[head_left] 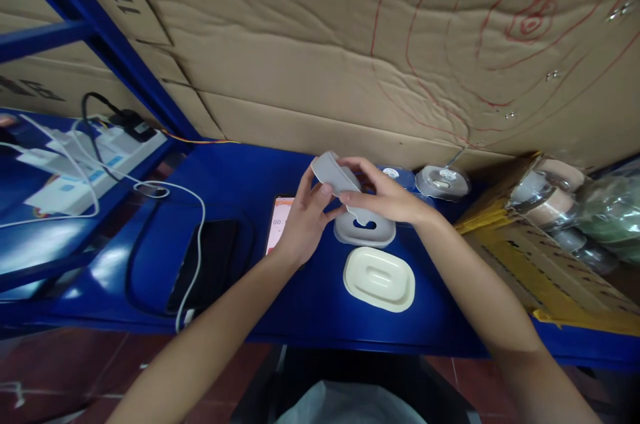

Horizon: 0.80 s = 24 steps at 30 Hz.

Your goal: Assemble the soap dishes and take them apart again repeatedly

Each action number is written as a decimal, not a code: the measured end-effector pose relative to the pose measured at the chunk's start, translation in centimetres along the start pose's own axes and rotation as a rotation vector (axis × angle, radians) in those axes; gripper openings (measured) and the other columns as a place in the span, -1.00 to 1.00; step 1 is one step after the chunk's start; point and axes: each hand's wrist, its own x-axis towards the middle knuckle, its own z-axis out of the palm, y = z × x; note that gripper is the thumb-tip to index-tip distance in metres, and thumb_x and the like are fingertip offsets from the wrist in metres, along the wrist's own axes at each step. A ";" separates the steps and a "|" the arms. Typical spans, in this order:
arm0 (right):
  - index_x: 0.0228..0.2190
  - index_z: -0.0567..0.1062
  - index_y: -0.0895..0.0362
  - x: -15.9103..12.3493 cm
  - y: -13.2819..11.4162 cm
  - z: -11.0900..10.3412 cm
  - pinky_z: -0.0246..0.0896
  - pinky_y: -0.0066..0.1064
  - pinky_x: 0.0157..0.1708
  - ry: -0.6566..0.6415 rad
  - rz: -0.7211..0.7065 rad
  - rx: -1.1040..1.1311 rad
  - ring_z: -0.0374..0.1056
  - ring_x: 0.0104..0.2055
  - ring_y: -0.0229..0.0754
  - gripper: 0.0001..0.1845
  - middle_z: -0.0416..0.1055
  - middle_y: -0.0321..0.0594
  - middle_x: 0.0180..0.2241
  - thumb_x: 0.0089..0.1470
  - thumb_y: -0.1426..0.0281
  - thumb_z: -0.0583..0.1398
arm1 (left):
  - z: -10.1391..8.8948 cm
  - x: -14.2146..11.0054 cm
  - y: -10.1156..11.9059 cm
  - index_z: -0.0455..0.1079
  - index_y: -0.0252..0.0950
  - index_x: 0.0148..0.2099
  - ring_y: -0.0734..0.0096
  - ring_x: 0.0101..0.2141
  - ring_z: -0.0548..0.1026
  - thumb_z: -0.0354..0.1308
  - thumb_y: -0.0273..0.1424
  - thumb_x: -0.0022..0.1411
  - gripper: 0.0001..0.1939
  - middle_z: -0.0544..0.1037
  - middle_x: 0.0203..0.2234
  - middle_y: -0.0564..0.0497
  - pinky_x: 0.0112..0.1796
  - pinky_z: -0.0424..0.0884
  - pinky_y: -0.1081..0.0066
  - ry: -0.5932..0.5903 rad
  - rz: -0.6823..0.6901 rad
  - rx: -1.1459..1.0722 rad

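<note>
A small grey plastic container is tilted on its side above the blue shelf, held between both hands. My left hand grips it from the left, its thumb on the near side. My right hand closes round its right end, hiding part of it. Just below lies a grey rounded lid with a dark curved opening; its upper part is covered by the right hand. Nearer the front edge, a cream oval lid with a raised middle lies flat.
A lit phone lies beside the left hand. Farther left are a dark tablet-like slab, a white cable and a loaded power strip. Wrapped grey lids sit at the back right, beside a cardboard box of bagged containers.
</note>
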 end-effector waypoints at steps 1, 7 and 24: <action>0.29 0.38 -0.03 -0.4 -0.1 0.4 0.42 0.02 0.28 0.035 -0.005 0.001 0.45 0.26 0.05 -0.24 0.46 -0.09 0.29 0.18 0.01 0.42 | 0.0 0.0 -0.1 0.24 0.06 0.46 -0.11 0.32 0.48 0.37 0.04 0.38 -0.27 0.53 0.28 -0.14 0.21 0.51 -0.13 -0.017 0.003 0.022; 0.30 0.45 -0.01 -1.4 -0.4 0.7 0.35 0.06 0.36 0.090 -0.014 -0.031 0.43 0.34 0.11 -0.30 0.46 -0.07 0.35 0.23 0.05 0.39 | -0.6 0.1 -1.2 0.17 0.01 0.49 -0.08 0.29 0.52 0.38 -0.02 0.32 -0.18 0.49 0.31 -0.18 0.10 0.64 0.01 -0.018 0.069 0.219; 0.30 0.45 -0.12 -8.4 -1.5 -4.6 0.28 0.22 0.42 0.471 0.027 -0.320 0.39 0.37 0.20 -0.30 0.46 -0.14 0.33 0.24 -0.04 0.39 | 1.6 -3.8 -1.0 -0.11 -0.01 0.40 -0.05 0.41 0.36 0.37 -0.27 0.30 -0.16 0.24 0.43 -0.27 0.33 0.41 -0.13 -0.470 0.241 0.665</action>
